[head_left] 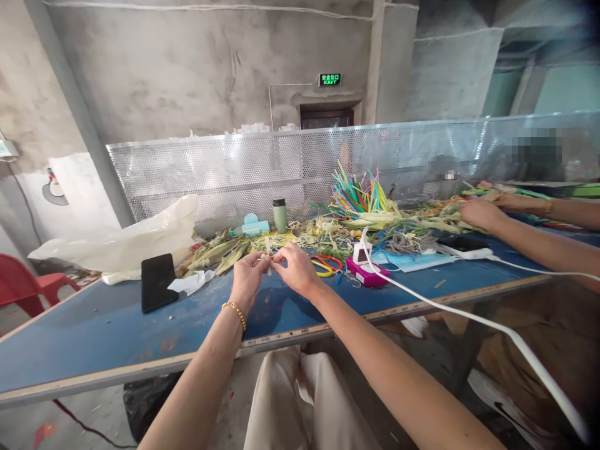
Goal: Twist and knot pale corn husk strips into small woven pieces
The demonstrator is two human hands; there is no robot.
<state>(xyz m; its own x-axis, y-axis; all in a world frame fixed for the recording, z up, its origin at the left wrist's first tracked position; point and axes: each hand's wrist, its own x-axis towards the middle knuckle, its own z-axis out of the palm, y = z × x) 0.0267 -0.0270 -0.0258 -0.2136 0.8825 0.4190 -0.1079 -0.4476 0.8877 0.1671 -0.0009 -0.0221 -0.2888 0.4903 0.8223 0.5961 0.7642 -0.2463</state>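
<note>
My left hand (248, 274), with a gold beaded bracelet at its wrist, pinches a small pale strip (268, 246) that looks like corn husk. From the other side my right hand (298, 270) pinches at the same strip, fingertips almost touching the left ones. Both hands are closed, just above the blue tabletop (201, 331). Behind them lies a spread of dry husks and shreds (323, 234). Scissors with red and yellow handles (330, 265) rest right of my right hand.
At left are a black phone (157, 282), crumpled tissue (192, 282) and a plastic bag (126, 240). Behind stand a green bottle (279, 216) and colourful sticks (359, 192). A magenta box (368, 272) and white cable (435, 306) sit right, near a co-worker's hands (485, 209).
</note>
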